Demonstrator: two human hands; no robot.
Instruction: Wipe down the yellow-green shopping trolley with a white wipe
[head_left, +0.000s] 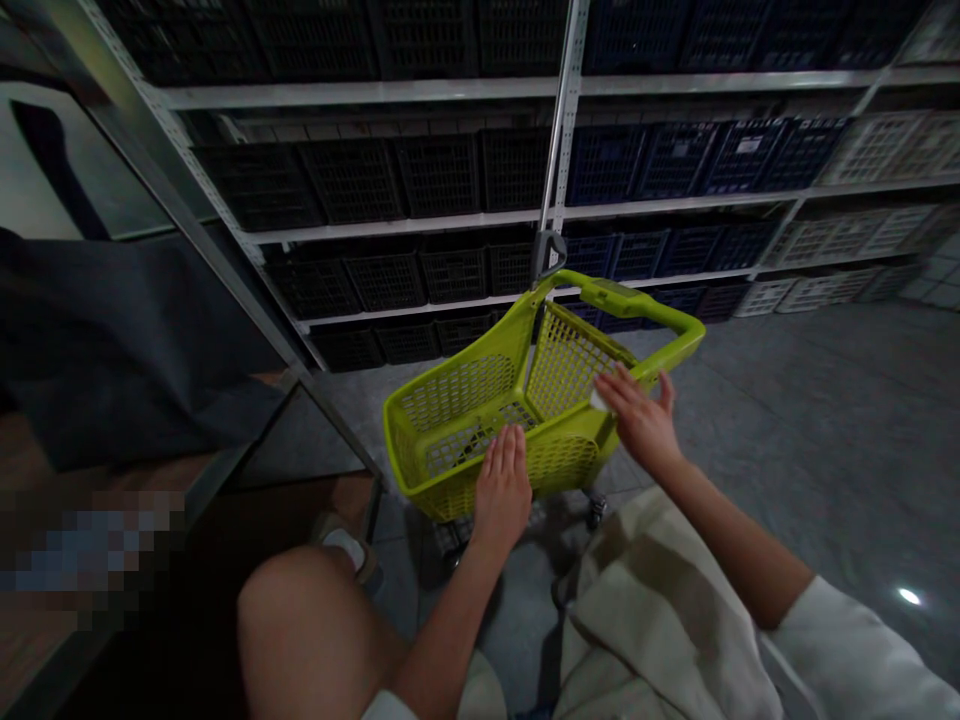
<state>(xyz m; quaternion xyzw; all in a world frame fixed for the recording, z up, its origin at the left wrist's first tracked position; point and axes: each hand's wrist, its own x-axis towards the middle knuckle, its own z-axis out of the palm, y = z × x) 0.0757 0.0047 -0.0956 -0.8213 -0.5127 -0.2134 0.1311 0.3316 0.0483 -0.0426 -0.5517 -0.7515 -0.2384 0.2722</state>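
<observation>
Stockroom, metal shelving [450, 92], crates [439, 175], shopping cart [637, 300]

Shelves: white metal shelves [375, 93], floor to top, pretty packed
Crates: black crates [352, 180] left, blue crates [675, 160] middle, white crates [870, 150] far right
Floor: grey tile [825, 420], dim, one glare spot [909, 596]

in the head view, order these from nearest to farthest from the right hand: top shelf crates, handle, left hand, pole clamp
From the right hand:
1. green handle, just ahead of it
2. left hand, to its left on the basket
3. grey clamp, on the pole behind the basket
4. top-shelf crates, farthest, at the back
</observation>
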